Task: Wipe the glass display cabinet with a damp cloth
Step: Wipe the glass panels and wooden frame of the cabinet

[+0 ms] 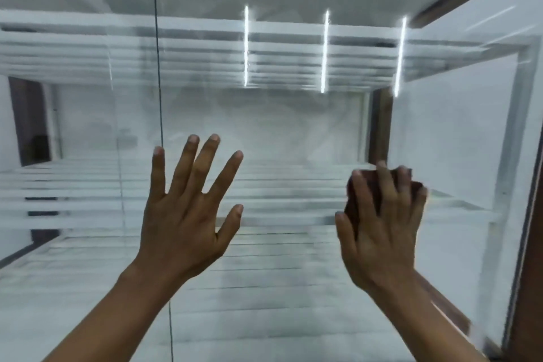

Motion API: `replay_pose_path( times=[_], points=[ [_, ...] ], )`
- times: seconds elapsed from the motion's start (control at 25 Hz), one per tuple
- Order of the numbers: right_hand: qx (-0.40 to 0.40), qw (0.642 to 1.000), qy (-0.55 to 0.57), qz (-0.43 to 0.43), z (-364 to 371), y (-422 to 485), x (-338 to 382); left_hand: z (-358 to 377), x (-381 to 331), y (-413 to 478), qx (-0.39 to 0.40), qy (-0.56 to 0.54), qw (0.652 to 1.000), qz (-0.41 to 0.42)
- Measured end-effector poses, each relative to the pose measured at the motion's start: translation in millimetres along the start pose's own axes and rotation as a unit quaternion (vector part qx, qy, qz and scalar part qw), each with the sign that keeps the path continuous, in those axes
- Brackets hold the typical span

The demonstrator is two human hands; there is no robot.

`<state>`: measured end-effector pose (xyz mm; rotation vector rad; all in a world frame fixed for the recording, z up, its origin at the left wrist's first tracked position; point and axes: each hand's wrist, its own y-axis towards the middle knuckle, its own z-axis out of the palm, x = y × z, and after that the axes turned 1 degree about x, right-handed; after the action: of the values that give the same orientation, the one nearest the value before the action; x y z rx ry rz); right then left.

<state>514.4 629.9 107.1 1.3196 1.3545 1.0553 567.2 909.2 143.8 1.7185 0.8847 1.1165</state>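
Right hand (379, 223) presses dark brown cloth (367, 185) on clear glass cabinet door (293, 132); left hand (188, 214) spread flat, empty: excess pressure risks smearing or shifting the pane

No readable text in view

No lettering, label, brand mark or number can be made out anywhere on the glass display cabinet (293, 126), its shelves or its frame; the picture is motion-blurred.

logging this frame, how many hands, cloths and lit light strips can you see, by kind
hands: 2, the left hand spread open and the right hand pressing on the cloth
dark reddish cloth: 1
lit light strips: 3
total: 6
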Motion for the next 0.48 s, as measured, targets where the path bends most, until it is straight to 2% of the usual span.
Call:
replay_pose_path(
  times=[0.04, 0.08, 0.12, 0.24, 0.28, 0.36, 0.4, 0.48],
  points=[
    [-0.023, 0.996, 0.006, 0.08, -1.3, 28.1, 0.3, -1.1, 4.4, -4.0, -0.002, -0.002, 1.0, 0.0],
    [-0.039, 0.992, 0.012, 0.119, -2.4, 57.9, 12.8, -0.9, 7.4, -5.9, -0.007, -0.009, 1.0, -0.001],
    [-0.052, 0.994, 0.014, 0.091, -0.2, 79.2, 36.3, 0.0, 9.5, -6.7, -0.015, -0.02, 1.0, 0.001],
    [-0.016, 0.992, 0.034, -0.118, 19.5, 55.2, 120.0, 1.2, 18.6, -17.3, -0.037, -0.059, 0.998, 0.0],
    [0.009, 0.984, 0.028, -0.174, 23.2, 28.4, 131.8, 1.0, 21.6, -22.3, -0.039, -0.07, 0.997, -0.004],
    [0.034, 0.974, -0.015, -0.222, 22.9, -12.4, 114.8, 1.5, 25.1, -36.3, -0.036, -0.077, 0.996, -0.005],
    [0.019, 0.978, -0.02, -0.208, 23.2, -17.5, 99.2, 2.3, 26.8, -44.5, -0.038, -0.077, 0.996, -0.003],
    [-0.024, 0.996, -0.014, -0.088, 22.8, 7.3, 80.2, 5.1, 29.2, -53.9, -0.049, -0.081, 0.995, -0.009]
  ],
)
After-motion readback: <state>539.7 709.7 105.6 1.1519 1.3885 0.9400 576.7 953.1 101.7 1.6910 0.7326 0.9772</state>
